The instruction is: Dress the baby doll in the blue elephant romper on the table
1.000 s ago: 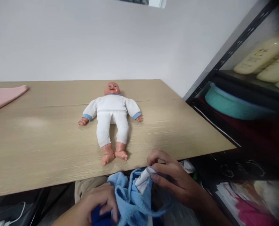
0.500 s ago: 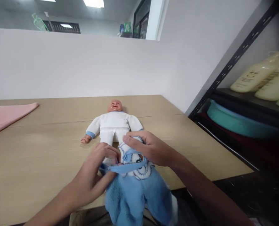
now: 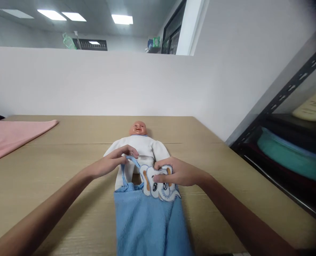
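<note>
A baby doll (image 3: 138, 128) in a white top and white trousers lies on its back, head away from me. Blue overalls (image 3: 149, 220) with a white and orange animal-face patch on the bib cover its lower legs and reach towards me. My left hand (image 3: 114, 160) is closed on a shoulder strap, lifting it into a loop over the doll's legs. My right hand (image 3: 181, 172) grips the bib at the patch, thumb in front. The doll's feet and hands are hidden.
The doll lies on a wooden table (image 3: 75, 174). A pink cloth (image 3: 16, 137) rests at the left, with a dark object behind it. At the right stands a dark rack (image 3: 278, 99) with a cream bottle (image 3: 314, 106) and a teal basin (image 3: 291, 154). A white wall (image 3: 94, 83) rises behind the table.
Both hands have moved the overalls up and away from me along the doll's legs. The bib now lies flatter with its patch showing, and the left strap is raised. My view has tilted up.
</note>
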The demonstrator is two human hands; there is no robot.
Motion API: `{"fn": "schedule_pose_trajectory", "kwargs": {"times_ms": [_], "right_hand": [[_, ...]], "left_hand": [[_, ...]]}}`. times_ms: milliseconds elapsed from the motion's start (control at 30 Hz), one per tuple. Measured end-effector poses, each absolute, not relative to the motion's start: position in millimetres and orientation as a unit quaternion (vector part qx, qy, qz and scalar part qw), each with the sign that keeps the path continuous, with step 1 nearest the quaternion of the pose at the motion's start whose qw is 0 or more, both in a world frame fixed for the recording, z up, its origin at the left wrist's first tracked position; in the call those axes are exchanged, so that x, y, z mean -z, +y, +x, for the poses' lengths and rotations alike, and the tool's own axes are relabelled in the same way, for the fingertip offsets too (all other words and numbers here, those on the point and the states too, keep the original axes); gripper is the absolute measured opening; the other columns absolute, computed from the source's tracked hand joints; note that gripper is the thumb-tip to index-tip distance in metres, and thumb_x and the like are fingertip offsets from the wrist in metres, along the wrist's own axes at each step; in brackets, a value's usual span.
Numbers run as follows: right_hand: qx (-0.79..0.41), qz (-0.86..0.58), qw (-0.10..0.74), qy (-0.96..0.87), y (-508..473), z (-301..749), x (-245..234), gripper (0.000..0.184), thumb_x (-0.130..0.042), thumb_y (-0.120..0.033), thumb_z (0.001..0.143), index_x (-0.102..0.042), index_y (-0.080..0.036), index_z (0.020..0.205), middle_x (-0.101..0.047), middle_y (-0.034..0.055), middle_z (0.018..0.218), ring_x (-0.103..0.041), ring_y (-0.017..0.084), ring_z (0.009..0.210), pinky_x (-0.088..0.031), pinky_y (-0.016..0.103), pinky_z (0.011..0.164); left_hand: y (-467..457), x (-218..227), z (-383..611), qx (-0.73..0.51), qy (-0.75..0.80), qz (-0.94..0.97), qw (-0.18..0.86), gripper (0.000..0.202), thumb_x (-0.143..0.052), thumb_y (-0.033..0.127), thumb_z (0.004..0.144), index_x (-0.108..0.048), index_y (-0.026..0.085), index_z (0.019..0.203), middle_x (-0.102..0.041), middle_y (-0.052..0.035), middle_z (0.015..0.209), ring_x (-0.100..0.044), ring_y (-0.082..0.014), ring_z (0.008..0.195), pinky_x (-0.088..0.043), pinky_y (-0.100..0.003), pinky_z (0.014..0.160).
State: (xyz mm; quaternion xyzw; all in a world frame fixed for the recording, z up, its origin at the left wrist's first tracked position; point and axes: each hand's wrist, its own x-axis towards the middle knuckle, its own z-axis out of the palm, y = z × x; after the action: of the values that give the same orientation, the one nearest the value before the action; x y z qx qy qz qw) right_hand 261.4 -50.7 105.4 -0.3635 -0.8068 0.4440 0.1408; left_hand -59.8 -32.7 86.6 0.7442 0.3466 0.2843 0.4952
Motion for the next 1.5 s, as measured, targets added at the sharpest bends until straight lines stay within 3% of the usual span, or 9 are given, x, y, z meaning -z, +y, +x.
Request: {"fn": "schedule_pose_trajectory", "kwargs": {"times_ms": [133,333,467,700,833,1000,1267,1400,1500], "right_hand": [[-0.548,-0.395,0.228,-0.702,-46,245,-109,0.056,-0.096,-0.066,0.083,-0.081,-0.018,0.107,-0.078,0.0038,0.098,-0.069,0.021,0.087,-0.054,0.029,0.075],[-0.571,-0.354,0.250,-0.698,-36,233,-116,0.051,-0.104,-0.054,0.077,-0.076,-0.020,0.103,-0.070,-0.0030,0.083,-0.062,0.016,0.074,-0.049,0.025,0.067],[-0.579,-0.301,0.183,-0.735,-38,238,-103,0.086,-0.109,-0.042,0.069,-0.068,-0.022,0.142,-0.078,0.0028,0.118,-0.071,0.025,0.112,-0.057,0.033,0.100],[-0.589,-0.288,0.106,-0.748,-41,227,-103,0.040,-0.098,-0.047,0.082,-0.066,-0.023,0.087,-0.058,-0.0059,0.077,-0.054,0.016,0.075,-0.052,0.028,0.073],[-0.641,-0.291,0.141,-0.696,-39,220,-113,0.040,-0.091,-0.057,0.088,-0.078,-0.021,0.101,-0.072,0.0013,0.097,-0.066,0.021,0.093,-0.058,0.033,0.091],[-0.670,-0.220,0.135,-0.696,-35,215,-117,0.050,-0.088,-0.054,0.095,-0.081,-0.021,0.131,-0.082,0.0059,0.118,-0.073,0.029,0.127,-0.054,0.040,0.121],[-0.593,-0.197,0.142,-0.768,-27,223,-97,0.039,-0.097,-0.041,0.087,-0.082,-0.020,0.116,-0.081,0.0040,0.111,-0.076,0.025,0.112,-0.055,0.035,0.117],[-0.601,-0.249,0.175,-0.739,-34,221,-90,0.048,-0.092,-0.065,0.088,-0.077,-0.020,0.098,-0.074,0.0019,0.094,-0.069,0.020,0.088,-0.063,0.032,0.091],[-0.597,-0.235,0.176,-0.747,-41,215,-92,0.047,-0.089,-0.064,0.091,-0.078,-0.019,0.100,-0.076,0.0039,0.096,-0.072,0.022,0.096,-0.063,0.033,0.099]], "left_hand": [[-32,-126,-54,-0.133,0.318,0.823,0.452,0.057,-0.080,0.047,0.102,-0.064,0.031,0.154,-0.071,-0.0066,0.149,-0.065,-0.0322,0.135,-0.053,-0.041,0.112],[-22,-132,-37,-0.100,0.247,0.852,0.451,0.041,-0.083,0.054,0.101,-0.078,0.021,0.125,-0.081,-0.0057,0.114,-0.074,-0.0267,0.106,-0.057,-0.034,0.093],[-25,-108,-45,-0.165,0.249,0.833,0.465,0.039,-0.068,0.050,0.111,-0.071,0.020,0.136,-0.078,-0.0076,0.120,-0.070,-0.0247,0.108,-0.057,-0.033,0.095],[-53,-84,-46,-0.234,0.319,0.755,0.522,0.045,-0.067,0.056,0.111,-0.073,0.027,0.144,-0.080,-0.0053,0.126,-0.072,-0.0268,0.120,-0.060,-0.036,0.106],[-47,-84,-60,-0.175,0.208,0.744,0.611,0.049,-0.098,0.058,0.084,-0.083,0.022,0.115,-0.082,-0.0038,0.108,-0.075,-0.0278,0.106,-0.064,-0.033,0.095],[-34,-85,-77,-0.201,0.197,0.728,0.625,0.034,-0.086,0.047,0.100,-0.082,0.022,0.124,-0.083,-0.0065,0.115,-0.076,-0.0284,0.115,-0.063,-0.036,0.104],[-31,-78,-75,-0.194,0.270,0.712,0.618,0.056,-0.071,0.063,0.109,-0.073,0.027,0.152,-0.077,-0.0102,0.146,-0.069,-0.0324,0.140,-0.059,-0.043,0.118],[-39,-75,-71,-0.142,0.209,0.712,0.655,0.063,-0.101,0.065,0.079,-0.086,0.022,0.122,-0.086,-0.0078,0.121,-0.080,-0.0335,0.116,-0.069,-0.037,0.098],[-41,-74,-67,-0.105,0.141,0.685,0.707,0.056,-0.103,0.061,0.077,-0.087,0.018,0.110,-0.088,-0.0096,0.109,-0.084,-0.0324,0.102,-0.070,-0.038,0.093]]}}
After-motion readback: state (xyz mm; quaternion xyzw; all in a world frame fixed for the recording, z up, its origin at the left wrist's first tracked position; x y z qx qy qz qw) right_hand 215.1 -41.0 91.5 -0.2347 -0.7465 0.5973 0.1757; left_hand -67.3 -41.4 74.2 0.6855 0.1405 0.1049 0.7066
